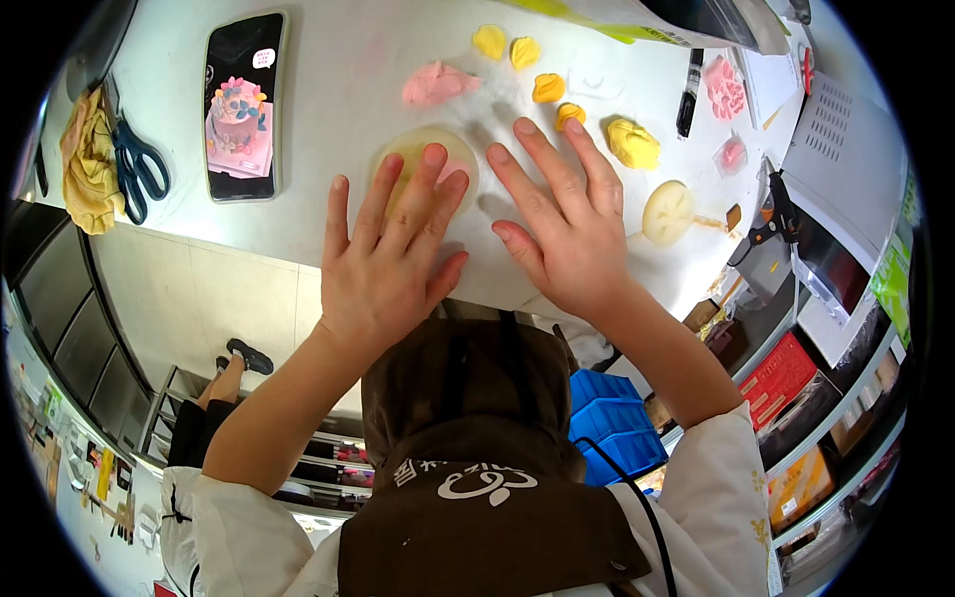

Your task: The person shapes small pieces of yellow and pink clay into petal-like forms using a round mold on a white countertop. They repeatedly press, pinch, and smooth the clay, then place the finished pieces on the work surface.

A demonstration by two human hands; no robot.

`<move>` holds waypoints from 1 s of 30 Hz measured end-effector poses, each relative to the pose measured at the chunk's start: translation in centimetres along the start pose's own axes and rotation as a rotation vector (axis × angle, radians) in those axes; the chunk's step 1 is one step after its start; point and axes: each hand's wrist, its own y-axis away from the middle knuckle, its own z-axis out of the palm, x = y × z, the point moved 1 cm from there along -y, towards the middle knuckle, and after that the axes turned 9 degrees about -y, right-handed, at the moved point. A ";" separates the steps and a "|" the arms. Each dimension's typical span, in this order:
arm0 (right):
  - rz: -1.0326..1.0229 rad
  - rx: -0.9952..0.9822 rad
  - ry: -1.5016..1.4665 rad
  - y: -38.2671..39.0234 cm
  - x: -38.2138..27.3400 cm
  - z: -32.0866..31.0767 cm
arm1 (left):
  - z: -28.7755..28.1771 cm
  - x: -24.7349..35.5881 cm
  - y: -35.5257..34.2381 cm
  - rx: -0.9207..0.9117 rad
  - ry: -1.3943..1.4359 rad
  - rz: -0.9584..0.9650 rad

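Note:
My left hand lies flat with fingers spread, pressing on a pale, flattened round disc of dough on the white worktop. My right hand rests flat on the worktop just right of the disc, fingers apart, holding nothing. Beyond the fingertips lie a pink lump of paste and several small yellow and orange shaped pieces. A larger yellow lump sits beside my right hand's fingers.
A phone showing a decorated cake lies at left, with blue-handled scissors and a yellow cloth beyond it. A cream flower-shaped mould, a black pen and pink moulded pieces lie at right. Shelves with boxes stand further right.

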 end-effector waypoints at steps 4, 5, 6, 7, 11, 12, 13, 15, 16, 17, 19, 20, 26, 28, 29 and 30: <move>0.049 -0.034 -0.034 -0.2 -1.0 0.5 | 0.3 -0.1 0.0 0.025 0.012 0.012; 0.048 -0.032 -0.041 -0.2 -1.2 0.7 | 0.5 -0.2 0.2 0.021 0.033 0.021; 0.048 -0.029 -0.048 -0.4 -1.4 0.9 | 0.4 -0.4 0.2 0.030 0.029 0.011; 0.038 -0.036 -0.048 -0.6 -1.4 0.9 | 0.2 -0.5 0.2 0.038 0.024 0.002; 0.014 -0.035 -0.037 -0.8 -0.9 1.6 | 0.1 -0.5 -0.3 0.001 -0.032 -0.013; 0.002 -0.019 -0.029 -0.8 -0.7 1.6 | 0.1 -0.4 -0.2 -0.006 -0.033 -0.018; 0.003 -0.025 -0.039 -0.8 -0.7 1.5 | 0.0 -0.3 -0.2 -0.013 -0.034 -0.024; 0.000 -0.032 -0.037 -1.2 -0.6 0.5 | -0.4 -0.3 -0.6 -0.015 -0.046 -0.014; 0.007 -0.031 -0.042 -1.2 -0.8 0.4 | -0.6 -0.3 -0.8 -0.022 -0.061 0.000; 0.011 -0.028 -0.050 -1.1 -1.0 0.3 | -0.8 -0.4 -1.0 -0.028 -0.080 0.011; 0.026 -0.036 -0.043 -0.7 -1.2 0.6 | -1.2 -0.5 -1.0 -0.052 -0.051 0.013; 0.039 -0.049 -0.032 -0.4 -1.3 1.2 | -1.1 -0.5 -0.8 -0.069 -0.035 0.014; -0.004 -0.010 0.009 -1.1 -0.9 0.5 | 0.2 -0.4 0.0 -0.003 -0.018 0.032; -0.002 -0.009 -0.005 -1.6 -0.8 0.2 | -0.1 -0.4 -0.4 -0.010 -0.004 0.027; 0.008 -0.004 -0.017 -1.7 -0.9 0.1 | -0.4 -0.4 -0.5 -0.015 0.001 0.023; 0.019 0.000 -0.030 -1.8 -1.1 0.0 | -0.7 -0.4 -0.7 -0.017 0.031 0.028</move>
